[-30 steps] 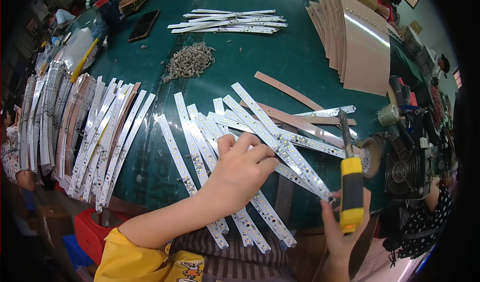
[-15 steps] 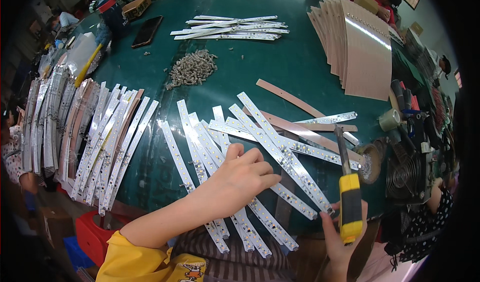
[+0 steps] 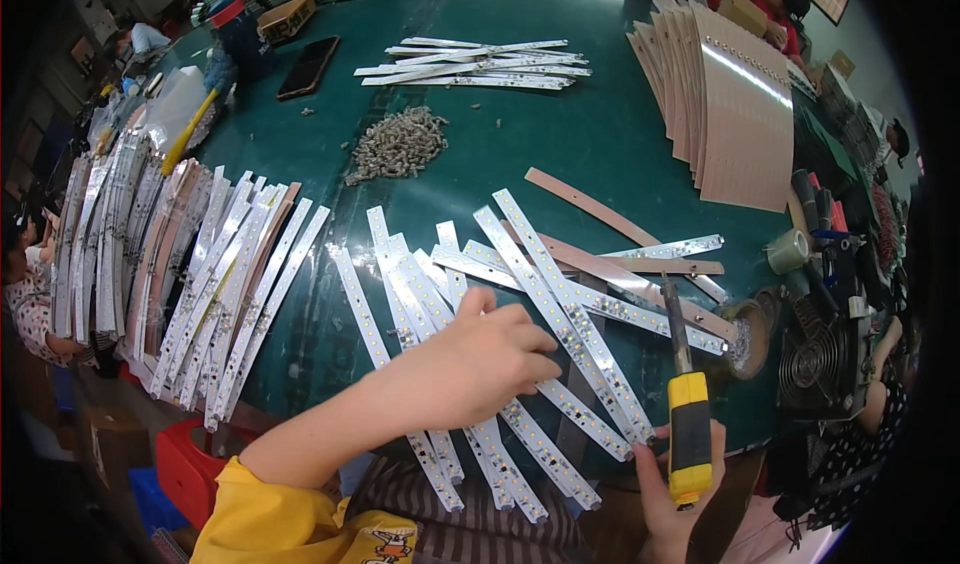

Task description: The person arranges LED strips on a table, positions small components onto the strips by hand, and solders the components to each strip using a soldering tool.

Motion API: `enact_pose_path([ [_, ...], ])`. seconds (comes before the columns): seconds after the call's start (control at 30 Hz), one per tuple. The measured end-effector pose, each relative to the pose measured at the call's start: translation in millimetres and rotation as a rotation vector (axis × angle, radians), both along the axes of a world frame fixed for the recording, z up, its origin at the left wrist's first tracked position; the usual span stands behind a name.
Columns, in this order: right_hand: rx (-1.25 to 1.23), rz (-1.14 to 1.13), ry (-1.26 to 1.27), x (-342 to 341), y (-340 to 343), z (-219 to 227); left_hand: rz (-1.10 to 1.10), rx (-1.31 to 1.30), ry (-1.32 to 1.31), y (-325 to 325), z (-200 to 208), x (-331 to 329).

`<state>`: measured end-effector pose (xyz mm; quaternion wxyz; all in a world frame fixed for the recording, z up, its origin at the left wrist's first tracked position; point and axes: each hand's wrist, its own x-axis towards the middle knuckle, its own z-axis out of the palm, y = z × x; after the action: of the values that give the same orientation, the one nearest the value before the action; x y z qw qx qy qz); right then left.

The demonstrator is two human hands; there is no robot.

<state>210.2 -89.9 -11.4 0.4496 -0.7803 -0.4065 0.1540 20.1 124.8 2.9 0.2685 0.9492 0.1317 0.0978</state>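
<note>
My right hand (image 3: 665,499) is closed round the yellow and black handle of a soldering iron (image 3: 690,434), whose metal tip points away from me. The right thumb lies by the near end of a white LED strip (image 3: 565,314). Over several other LED strips (image 3: 530,444) is my left hand (image 3: 490,359), its fingers curled in; whatever they grip is hidden under the hand. Near the iron's tip, bare copper-coloured strips (image 3: 590,204) lie crossed with LED strips.
More strips stand bunched at the left (image 3: 220,304). Farther off are a pile of small metallic parts (image 3: 400,144), a phone (image 3: 308,67), a heap of strips (image 3: 480,64) and copper-coloured panels (image 3: 745,114). A round container (image 3: 750,339) and a fan (image 3: 810,364) stand at right.
The whole view has shifted slightly. The soldering iron has moved a little left and nearer to me, its tip away from the crossed strips. My left hand keeps nearly the same pose.
</note>
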Motion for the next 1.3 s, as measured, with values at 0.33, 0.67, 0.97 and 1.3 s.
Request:
enact_pose_path([
  [0.33,0.043,-0.011,-0.033,1.8,0.8,-2.2,0.836,0.121,-0.171,172.2,-14.3,44.0],
  [0.67,0.002,-0.075,-0.005,0.2,6.1,0.7,0.949,0.224,-0.098,199.8,-46.4,71.5],
  [0.97,-0.035,-0.068,-0.036,2.9,-4.1,1.3,0.647,-0.197,-0.326,79.1,13.8,41.6],
  [1.3,-0.094,-0.079,0.085,-3.5,-31.9,-13.3,0.586,-0.388,-0.178,-11.8,-19.0,21.5],
])
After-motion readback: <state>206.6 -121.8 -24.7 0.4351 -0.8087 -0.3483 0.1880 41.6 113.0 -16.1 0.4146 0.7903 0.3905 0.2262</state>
